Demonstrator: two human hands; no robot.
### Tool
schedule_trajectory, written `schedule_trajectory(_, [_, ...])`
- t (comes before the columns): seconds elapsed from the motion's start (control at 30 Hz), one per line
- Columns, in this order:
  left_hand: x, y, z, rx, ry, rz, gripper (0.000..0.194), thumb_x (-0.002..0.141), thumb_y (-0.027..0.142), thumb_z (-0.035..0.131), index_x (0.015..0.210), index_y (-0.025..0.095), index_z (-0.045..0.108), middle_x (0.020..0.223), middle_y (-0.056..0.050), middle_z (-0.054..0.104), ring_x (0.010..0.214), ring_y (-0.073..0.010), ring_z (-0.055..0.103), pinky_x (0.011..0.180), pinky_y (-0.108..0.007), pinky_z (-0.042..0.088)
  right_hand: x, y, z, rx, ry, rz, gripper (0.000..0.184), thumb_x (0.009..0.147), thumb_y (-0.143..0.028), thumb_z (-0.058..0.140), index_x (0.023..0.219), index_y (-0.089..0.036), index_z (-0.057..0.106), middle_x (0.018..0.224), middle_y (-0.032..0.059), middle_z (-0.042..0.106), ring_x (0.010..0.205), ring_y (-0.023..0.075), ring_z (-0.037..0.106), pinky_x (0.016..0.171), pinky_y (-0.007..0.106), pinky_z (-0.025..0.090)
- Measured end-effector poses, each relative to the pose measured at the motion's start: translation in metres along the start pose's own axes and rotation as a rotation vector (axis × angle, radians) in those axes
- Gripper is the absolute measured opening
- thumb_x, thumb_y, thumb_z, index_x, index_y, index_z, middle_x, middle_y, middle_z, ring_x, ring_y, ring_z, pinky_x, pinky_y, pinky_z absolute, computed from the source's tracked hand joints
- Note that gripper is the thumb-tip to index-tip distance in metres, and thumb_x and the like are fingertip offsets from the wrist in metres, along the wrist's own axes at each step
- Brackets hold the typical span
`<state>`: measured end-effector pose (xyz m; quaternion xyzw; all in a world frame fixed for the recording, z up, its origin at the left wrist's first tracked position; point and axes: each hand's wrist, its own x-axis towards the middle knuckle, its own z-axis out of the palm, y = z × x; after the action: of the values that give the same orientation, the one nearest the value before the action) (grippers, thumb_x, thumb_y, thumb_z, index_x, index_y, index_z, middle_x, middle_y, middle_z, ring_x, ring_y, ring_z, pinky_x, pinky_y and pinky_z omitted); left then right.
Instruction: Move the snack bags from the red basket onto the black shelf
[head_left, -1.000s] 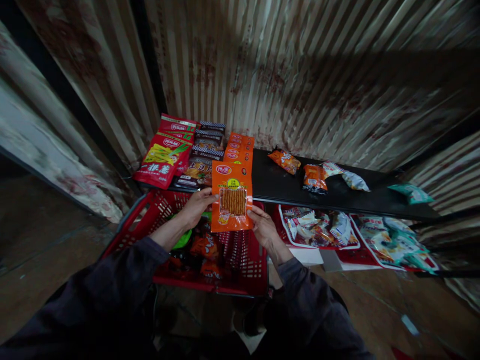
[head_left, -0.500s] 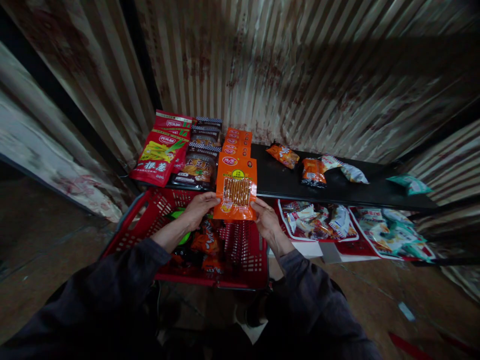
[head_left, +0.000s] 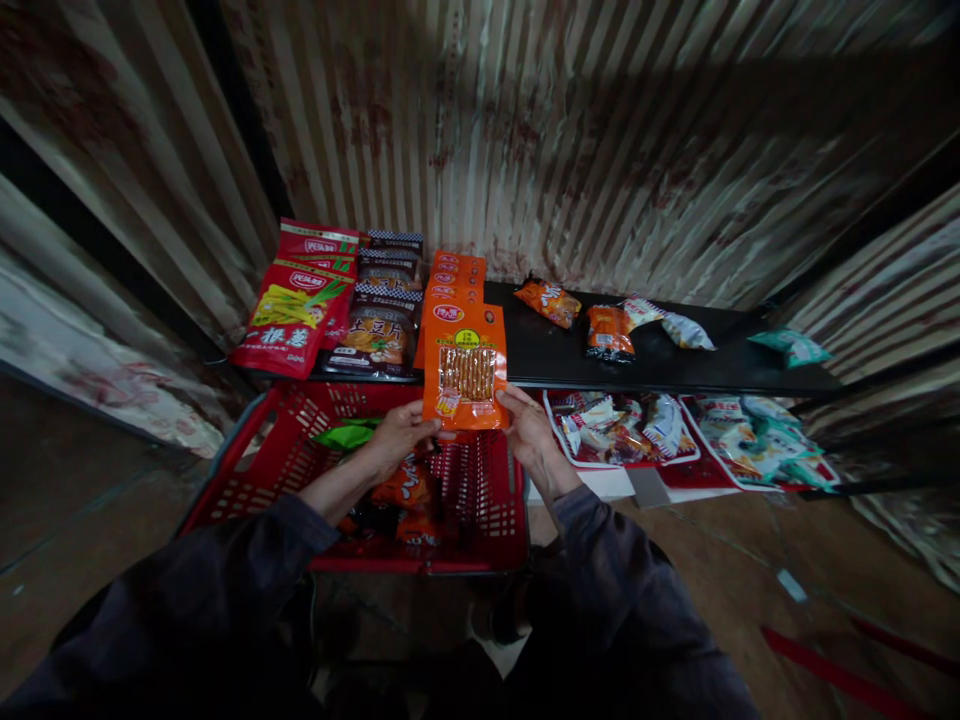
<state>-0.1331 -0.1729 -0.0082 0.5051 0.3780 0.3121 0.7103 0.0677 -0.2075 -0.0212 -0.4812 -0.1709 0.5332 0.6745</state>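
Both hands grip an orange snack packet [head_left: 466,372] by its lower corners; brown sticks show through its clear window. My left hand [head_left: 401,438] pinches the lower left corner, and my right hand [head_left: 527,428] has the lower right one. The packet is at the front edge of the black shelf [head_left: 675,350], before a row of matching orange packets [head_left: 456,272]. To their left stand dark potato-chip bags [head_left: 372,335], then red snack bags [head_left: 296,310]. Beneath my hands is a red shopping basket [head_left: 499,540] with orange bags [head_left: 405,485] and a green packet [head_left: 349,434] in it.
Loose orange bags [head_left: 550,302] lie farther right on the shelf, with a teal packet [head_left: 791,347] near its right end. Below it, white-rimmed red trays [head_left: 701,455] hold several small packets. A pleated curtain [head_left: 480,150] hangs behind the shelf.
The view has shifted, so the shelf and basket appear farther left. Still in both hands, the orange packet sits slightly closer to the row behind it; my left fingers reach farther under its lower edge.
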Motion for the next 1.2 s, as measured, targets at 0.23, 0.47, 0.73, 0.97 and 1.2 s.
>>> schedule_trajectory(0.23, [0.003,0.015,-0.010,-0.151,-0.049,0.025,0.046,0.067,0.036,0.081,0.106,0.016,0.070,0.106,-0.009,0.075,0.098,-0.0229,0.068,0.085,-0.033,0.052,-0.009,-0.003,0.006,0.018,-0.018,0.033,0.027,0.060,-0.017,0.080,0.086,-0.018,0.072,0.083,0.0020,0.077,0.073,0.0161,0.070,0.070,0.028,0.056])
schedule_trajectory(0.47, [0.010,0.021,-0.011,-0.442,0.209,-0.030,0.023,0.075,0.017,0.075,0.097,0.011,0.071,0.092,-0.009,0.077,0.087,-0.0222,0.072,0.087,-0.038,0.057,-0.025,0.010,0.015,-0.029,-0.156,0.151,0.034,0.054,-0.021,0.088,0.085,-0.019,0.072,0.079,0.0002,0.076,0.070,0.0137,0.069,0.068,0.025,0.056])
schedule_trajectory(0.73, [0.006,0.028,-0.009,-0.556,0.275,-0.003,0.020,0.082,0.007,0.066,0.101,0.011,0.071,0.088,-0.008,0.077,0.083,-0.0197,0.073,0.087,-0.035,0.058,-0.033,0.018,0.016,-0.093,-0.162,0.158,0.037,0.046,-0.032,0.094,0.075,-0.021,0.073,0.081,-0.0013,0.076,0.069,0.0120,0.069,0.062,0.022,0.057])
schedule_trajectory(0.97, [0.003,0.030,-0.013,-0.562,0.194,0.028,0.017,0.079,0.009,0.070,0.096,0.010,0.071,0.094,-0.010,0.076,0.092,-0.0224,0.072,0.088,-0.037,0.058,-0.035,0.017,0.017,-0.076,-0.185,0.114,0.040,0.046,-0.033,0.094,0.077,-0.019,0.073,0.081,0.0006,0.076,0.069,0.0132,0.069,0.063,0.024,0.057])
schedule_trajectory(1.2, [-0.001,0.029,-0.019,-0.541,0.178,0.029,0.019,0.079,0.012,0.072,0.097,0.011,0.069,0.094,-0.009,0.076,0.093,-0.0224,0.072,0.087,-0.035,0.058,-0.039,0.023,0.017,-0.036,-0.200,0.100,0.042,0.050,-0.038,0.093,0.083,-0.020,0.075,0.087,0.0033,0.077,0.073,0.0143,0.070,0.069,0.026,0.055])
